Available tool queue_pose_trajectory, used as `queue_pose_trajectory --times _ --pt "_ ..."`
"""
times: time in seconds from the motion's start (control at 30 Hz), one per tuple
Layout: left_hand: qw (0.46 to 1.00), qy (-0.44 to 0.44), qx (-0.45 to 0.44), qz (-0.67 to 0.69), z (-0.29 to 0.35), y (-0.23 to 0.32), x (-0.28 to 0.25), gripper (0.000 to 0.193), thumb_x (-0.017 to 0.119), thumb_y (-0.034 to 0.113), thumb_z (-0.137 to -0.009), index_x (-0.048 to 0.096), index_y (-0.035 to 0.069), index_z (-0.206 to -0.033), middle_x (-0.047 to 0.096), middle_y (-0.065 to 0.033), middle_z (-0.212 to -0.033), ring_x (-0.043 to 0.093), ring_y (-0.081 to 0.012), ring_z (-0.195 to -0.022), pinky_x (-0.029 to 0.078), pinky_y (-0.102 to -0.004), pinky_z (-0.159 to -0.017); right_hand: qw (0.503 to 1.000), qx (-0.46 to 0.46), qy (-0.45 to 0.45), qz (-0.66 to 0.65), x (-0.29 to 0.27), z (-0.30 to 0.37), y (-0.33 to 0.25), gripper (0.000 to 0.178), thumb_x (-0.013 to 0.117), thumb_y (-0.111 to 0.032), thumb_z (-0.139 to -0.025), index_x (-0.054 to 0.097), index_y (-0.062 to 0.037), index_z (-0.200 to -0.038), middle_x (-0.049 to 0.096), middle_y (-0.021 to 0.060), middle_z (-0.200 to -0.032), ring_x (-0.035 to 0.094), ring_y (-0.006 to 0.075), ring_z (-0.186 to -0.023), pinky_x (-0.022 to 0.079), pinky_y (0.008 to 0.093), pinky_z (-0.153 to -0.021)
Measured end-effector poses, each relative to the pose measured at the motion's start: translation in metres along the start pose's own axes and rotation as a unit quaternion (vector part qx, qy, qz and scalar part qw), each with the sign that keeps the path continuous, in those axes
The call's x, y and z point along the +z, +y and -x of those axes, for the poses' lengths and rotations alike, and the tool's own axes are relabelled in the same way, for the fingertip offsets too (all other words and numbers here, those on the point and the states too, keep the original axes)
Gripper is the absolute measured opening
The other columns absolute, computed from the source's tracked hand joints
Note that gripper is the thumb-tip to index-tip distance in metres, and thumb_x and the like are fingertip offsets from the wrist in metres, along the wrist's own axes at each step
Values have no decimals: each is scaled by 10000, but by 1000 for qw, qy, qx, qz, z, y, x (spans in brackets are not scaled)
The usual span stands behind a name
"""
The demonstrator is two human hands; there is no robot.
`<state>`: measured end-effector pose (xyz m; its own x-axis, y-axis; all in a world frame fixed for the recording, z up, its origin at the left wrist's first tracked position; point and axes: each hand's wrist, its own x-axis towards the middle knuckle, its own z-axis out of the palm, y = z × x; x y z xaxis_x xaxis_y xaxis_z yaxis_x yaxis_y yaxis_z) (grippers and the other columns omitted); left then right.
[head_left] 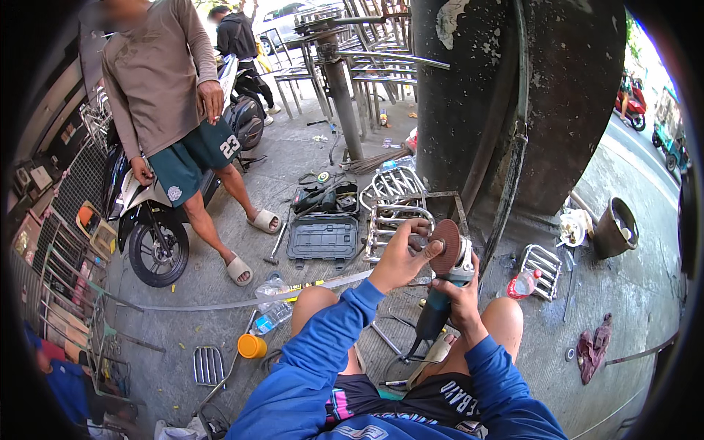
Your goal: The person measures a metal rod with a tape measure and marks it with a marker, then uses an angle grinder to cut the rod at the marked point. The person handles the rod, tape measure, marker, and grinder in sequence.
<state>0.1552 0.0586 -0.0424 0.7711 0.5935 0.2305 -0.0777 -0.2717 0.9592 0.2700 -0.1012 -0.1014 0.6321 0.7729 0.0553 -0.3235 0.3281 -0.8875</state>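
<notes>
An angle grinder (433,317) with a teal and black body stands tilted up between my knees, its metal head at the top. My right hand (463,299) is wrapped round it just below the head. Mounted on that head is a reddish-brown disc (446,249), its flat face partly toward me. My left hand (400,257) is closed at the disc's left edge, thumb and curled fingers against the rim. Behind the disc lies a bent metal-tube rack (381,229); the grinder's lower end is partly hidden by my leg.
An open tool case (323,238) lies ahead, with a hammer (276,244) beside it. A person (158,88) stands at left by a motorcycle (158,246). Plastic bottles (273,314), a yellow-orange lid (251,345), a long metal strip (220,306), a small rack (541,271) and a bucket (616,229) surround me.
</notes>
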Motion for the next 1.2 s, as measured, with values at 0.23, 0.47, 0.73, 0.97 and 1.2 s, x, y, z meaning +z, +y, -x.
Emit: queue_pose_trajectory --times 0.23,0.47,0.73,0.97,1.2 --pt "964 -167 153 -141 -7 -7 -22 1174 833 586 -878 204 32 -1701 406 -232 -1644 506 -319 -1435 412 -452 -1196 998 -33 1 57 7 -2 -7 1025 829 74 -684 351 -100 -1574 609 127 -1371 637 249 -1225 549 394 -1029" --pt "964 75 -91 239 -6 -3 32 664 680 563 -1005 587 33 -1394 661 -116 -1239 617 -241 -1119 484 -411 -962 927 -203 43 312 6 2 6 850 817 38 -665 550 -87 -1463 637 111 -1329 622 220 -1229 499 359 -1076" --pt "946 278 164 17 -6 -19 59 262 587 244 -940 615 -4 -1016 650 -247 -953 604 -448 -947 473 -514 -878 968 -109 13 224 11 -8 11 981 912 10 -705 387 -80 -1529 600 132 -1370 616 216 -1231 512 363 -1068" --pt "968 246 48 13 -21 -13 56 772 652 569 -977 577 -80 -1387 636 -304 -1298 607 -408 -1238 461 -469 -1086 947 -164 9 275 -7 -32 21 922 840 -24 -749 394 -63 -1555 572 127 -1392 609 222 -1240 504 363 -1073" --pt "976 -134 40 -169 31 -19 51 1113 851 493 -860 199 89 -1666 632 -289 -1336 662 -505 -1168 488 -546 -1083 990 -124 1 -65 -12 -68 -95 446 716 -282 -955 603 4 -1279 673 173 -1165 673 301 -1126 575 477 -977"
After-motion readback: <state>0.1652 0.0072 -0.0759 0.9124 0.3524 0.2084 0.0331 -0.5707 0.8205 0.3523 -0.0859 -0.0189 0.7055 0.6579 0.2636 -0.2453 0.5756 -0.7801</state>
